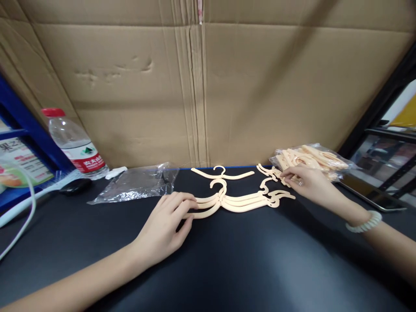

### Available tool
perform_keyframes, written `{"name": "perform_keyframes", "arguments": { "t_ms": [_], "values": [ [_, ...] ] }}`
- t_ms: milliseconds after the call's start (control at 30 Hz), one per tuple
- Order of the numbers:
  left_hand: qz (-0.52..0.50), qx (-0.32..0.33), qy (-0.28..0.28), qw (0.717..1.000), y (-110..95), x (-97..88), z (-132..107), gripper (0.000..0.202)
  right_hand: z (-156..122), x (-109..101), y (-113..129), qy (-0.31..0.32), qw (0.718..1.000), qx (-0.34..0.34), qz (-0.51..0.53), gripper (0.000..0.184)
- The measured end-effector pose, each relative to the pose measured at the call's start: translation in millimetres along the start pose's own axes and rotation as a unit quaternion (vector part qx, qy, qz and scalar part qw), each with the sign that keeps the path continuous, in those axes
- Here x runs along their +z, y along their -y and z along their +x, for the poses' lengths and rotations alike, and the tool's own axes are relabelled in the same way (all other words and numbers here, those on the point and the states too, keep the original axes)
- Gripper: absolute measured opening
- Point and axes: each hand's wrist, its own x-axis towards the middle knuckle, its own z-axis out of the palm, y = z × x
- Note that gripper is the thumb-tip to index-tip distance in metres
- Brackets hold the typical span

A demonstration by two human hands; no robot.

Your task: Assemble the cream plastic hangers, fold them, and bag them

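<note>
Several small cream plastic hangers lie stacked on the black table. My left hand rests on the stack's left end, fingers laid over it and thumb below. One more hanger lies apart just behind. My right hand pinches a hanger at the mouth of a clear bag of hangers at the right. A pale bead bracelet circles my right wrist.
A flat empty clear plastic bag lies left of the hangers. A water bottle with a red cap stands at the far left beside a black mouse and white cable. Cardboard walls the back. A tablet lies at right.
</note>
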Motion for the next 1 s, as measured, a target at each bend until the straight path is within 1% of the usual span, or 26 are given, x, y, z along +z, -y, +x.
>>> {"name": "perform_keyframes", "arguments": {
  "t_ms": [67, 133, 233, 300, 400, 500, 633, 767, 867, 1000],
  "values": [
    [0.012, 0.002, -0.004, 1.0, 4.5, -4.0, 7.8, 0.019, 8.3, -0.4, -0.6, 0.019, 0.999, 0.009, -0.05, 0.024],
    [0.026, -0.009, 0.0, 1.0, 10.6, -7.9, 19.8, 0.019, 19.7, 0.4, 1.0, 0.062, 0.993, 0.015, -0.099, 0.027],
    [0.047, -0.019, 0.051, 0.997, 20.7, -9.2, 43.6, 0.018, 38.3, 3.2, 4.9, 0.104, 0.984, 0.016, -0.143, 0.026],
    [0.058, -0.022, 0.09, 0.994, 27.5, -5.8, 61.0, 0.024, 48.5, 5.6, 7.0, 0.12, 0.981, 0.012, -0.153, 0.024],
    [0.062, -0.01, 0.118, 0.991, 38.5, 4.9, 85.1, 0.026, 57.5, 9.9, 10.2, 0.153, 0.975, 0.008, -0.162, 0.022],
    [0.051, 0.017, 0.143, 0.988, 50.8, 18.6, 102.7, 0.023, 60.5, 14.8, 16.0, 0.168, 0.97, 0.026, -0.174, 0.018],
    [0.042, 0.038, 0.165, 0.985, 65.1, 36.4, 115.6, 0.024, 63.8, 20.5, 25.8, 0.177, 0.961, 0.089, -0.192, 0.013],
    [0.047, 0.035, 0.171, 0.984, 71.8, 48.8, 122.8, 0.014, 70.2, 24.0, 31.1, 0.208, 0.946, 0.157, -0.194, 0.023],
    [0.049, 0.024, 0.169, 0.984, 71.1, 51.7, 125.8, 0.014, 75.1, 27.0, 33.5, 0.228, 0.936, 0.196, -0.184, 0.026],
    [0.052, 0.01, 0.162, 0.985, 64.7, 46.3, 126.3, 0.016, 79.7, 31.6, 35.5, 0.228, 0.93, 0.232, -0.169, 0.027]
  ]
}}
